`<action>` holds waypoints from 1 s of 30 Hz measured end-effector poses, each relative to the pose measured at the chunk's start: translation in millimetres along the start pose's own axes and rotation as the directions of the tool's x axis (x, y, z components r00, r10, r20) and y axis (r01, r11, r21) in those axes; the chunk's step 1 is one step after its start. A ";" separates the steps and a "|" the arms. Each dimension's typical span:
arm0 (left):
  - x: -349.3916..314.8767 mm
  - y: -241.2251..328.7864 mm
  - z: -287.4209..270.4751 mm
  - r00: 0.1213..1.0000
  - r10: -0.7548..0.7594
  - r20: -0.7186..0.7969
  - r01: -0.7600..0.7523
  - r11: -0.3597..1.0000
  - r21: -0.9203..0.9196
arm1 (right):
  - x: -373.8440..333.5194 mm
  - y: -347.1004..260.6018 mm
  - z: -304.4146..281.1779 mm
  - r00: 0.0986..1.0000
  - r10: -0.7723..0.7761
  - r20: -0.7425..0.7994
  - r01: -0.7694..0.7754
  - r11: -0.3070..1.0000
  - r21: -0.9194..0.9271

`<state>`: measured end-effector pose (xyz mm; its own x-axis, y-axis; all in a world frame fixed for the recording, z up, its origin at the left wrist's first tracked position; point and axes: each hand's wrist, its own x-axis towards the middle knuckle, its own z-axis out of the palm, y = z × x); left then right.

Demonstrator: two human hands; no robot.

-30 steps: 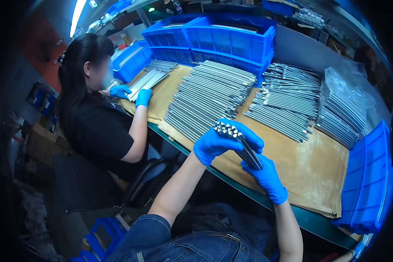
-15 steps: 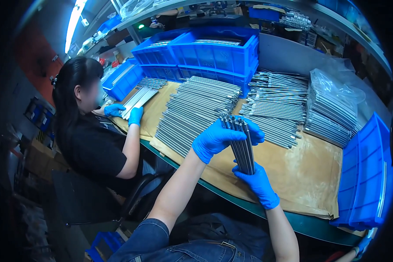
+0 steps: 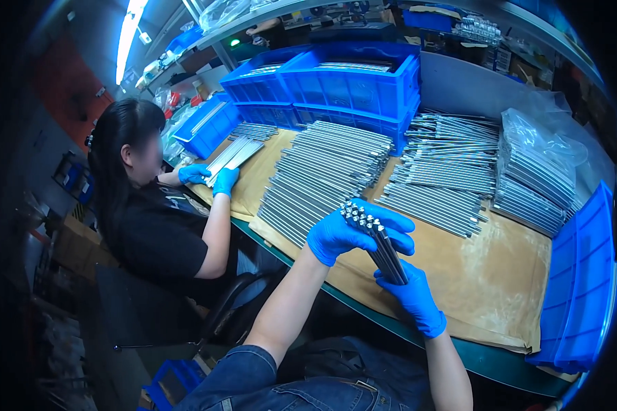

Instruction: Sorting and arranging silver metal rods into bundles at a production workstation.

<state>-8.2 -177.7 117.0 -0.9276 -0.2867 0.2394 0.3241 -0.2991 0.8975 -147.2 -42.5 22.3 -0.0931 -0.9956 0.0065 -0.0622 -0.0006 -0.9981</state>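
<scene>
The left hand [image 3: 346, 233], in a blue glove, is closed around the upper part of a bundle of metal rods [image 3: 377, 243]. Its grip is tight, with the fingers wrapped over the rods and the rod ends standing out at about 11 o'clock from the hand. The right hand [image 3: 411, 294], also in a blue glove, is closed on the lower end of the same bundle, at 5 o'clock from the left hand. The bundle is tilted, its top toward 11 o'clock, and it is held just above the brown paper sheet [image 3: 487, 288] that covers the tabletop [image 3: 487, 359], near the front edge.

At 12 o'clock from the hands a large stack of rods [image 3: 322, 171] lies on the paper. At 2 o'clock there is a second stack of rods [image 3: 445, 178], and farther right some rods in clear plastic bags [image 3: 538, 171]. Behind the stacks, blue plastic bins [image 3: 343, 85] stand on each other. At 3 o'clock, a blue tray [image 3: 586, 274] leans at the tabletop's right end.

At 9 o'clock a co-worker [image 3: 151, 219] in a black shirt sits at the same tabletop. This person's gloved hands [image 3: 212, 178] rest on a small flat set of rods [image 3: 236, 152].
</scene>
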 end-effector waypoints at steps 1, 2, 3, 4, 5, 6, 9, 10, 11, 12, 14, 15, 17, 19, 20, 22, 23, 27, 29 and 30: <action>-2.1 1.4 0.4 1.000 0.002 0.008 -0.002 1.000 0.003 | 0.2 -1.3 0.5 1.000 -0.010 -0.001 0.010 1.000 -0.010; -4.3 0.2 -0.1 1.000 -0.001 -0.001 0.001 1.000 0.002 | -1.0 -0.5 0.8 1.000 -0.012 -0.002 0.012 1.000 -0.022; -6.1 -0.3 -0.6 1.000 0.007 -0.006 -0.007 1.000 0.024 | -1.9 0.6 1.0 1.000 -0.014 -0.004 0.014 0.999 -0.033; -7.5 -0.6 -0.9 1.000 0.015 -0.011 -0.014 0.999 0.046 | -2.1 1.9 0.6 1.000 -0.009 0.003 0.009 1.000 -0.028; -8.7 -0.8 -1.1 1.000 0.023 -0.015 -0.022 0.997 0.068 | -1.3 3.1 -0.6 1.000 -0.024 0.001 0.024 0.999 -0.045; -8.8 -0.6 -0.8 1.000 0.019 -0.023 -0.018 0.998 0.067 | -0.1 3.9 -1.9 0.999 -0.040 -0.001 0.040 0.997 -0.063; -11.5 1.0 3.3 0.999 0.015 -0.039 -0.013 0.999 0.039 | -1.0 3.3 0.4 0.998 -0.062 0.002 0.062 0.994 -0.087; -14.3 0.3 4.0 0.999 0.011 -0.047 -0.009 0.999 0.037 | -1.7 2.4 0.8 0.997 -0.075 -0.002 0.074 0.992 -0.102; -17.5 -0.3 4.6 0.999 0.021 -0.049 -0.018 0.997 0.069 | -3.0 1.9 1.1 0.996 -0.089 -0.007 0.087 0.989 -0.118; -19.9 -0.2 4.3 0.998 0.033 -0.047 -0.028 0.994 0.103 | -3.5 1.2 1.3 0.996 -0.087 -0.003 0.086 0.990 -0.116; -23.7 -1.4 1.5 0.998 0.044 -0.052 -0.037 0.990 0.138 | -4.8 0.2 2.3 0.995 -0.096 -0.009 0.094 0.986 -0.136; -25.5 -3.4 -2.7 0.997 0.071 -0.004 -0.070 0.990 0.125 | -5.0 0.6 3.4 0.995 -0.101 -0.011 0.098 0.985 -0.145; -29.3 -6.8 -9.4 0.988 0.125 0.093 -0.134 0.987 0.093 | -3.4 4.4 5.4 0.993 -0.114 -0.006 0.112 0.982 -0.150; -35.8 -9.0 -11.3 0.980 0.173 0.099 -0.185 0.973 0.138 | -1.9 8.3 8.0 0.989 -0.144 -0.007 0.141 0.976 -0.168; -40.3 -9.6 -12.1 0.969 0.219 0.111 -0.237 0.954 0.184 | -2.0 9.0 10.1 0.990 -0.143 -0.002 0.140 0.976 -0.164; -46.6 -10.2 -14.2 0.956 0.266 0.126 -0.289 0.930 0.228 | -1.5 9.9 12.3 0.981 -0.196 0.005 0.193 0.958 -0.212; -47.6 -10.4 -15.7 0.958 0.250 0.140 -0.276 0.935 0.220 | -1.1 9.6 11.9 0.975 -0.223 0.004 0.218 0.946 -0.240; -43.2 -36.8 -17.3 0.979 0.201 0.026 -0.200 0.979 -0.024 | -4.0 5.2 -1.6 0.985 -0.170 -0.031 0.157 0.955 -0.252; -74.8 -53.3 -23.8 0.877 0.152 -0.455 -0.181 0.983 -0.020 | 1.4 11.3 -3.8 0.919 -0.393 -0.044 0.337 0.836 -0.433; -86.1 -52.7 -43.0 0.850 0.033 -0.526 -0.033 0.999 0.009 | 10.5 22.2 0.5 0.871 -0.490 -0.026 0.408 0.753 -0.516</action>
<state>62.5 -176.4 33.2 -0.6800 -0.7322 0.0382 0.3528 -0.2811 0.8925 -149.0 -53.0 0.2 -0.0765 -0.8646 0.4966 -0.5977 -0.3589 -0.7169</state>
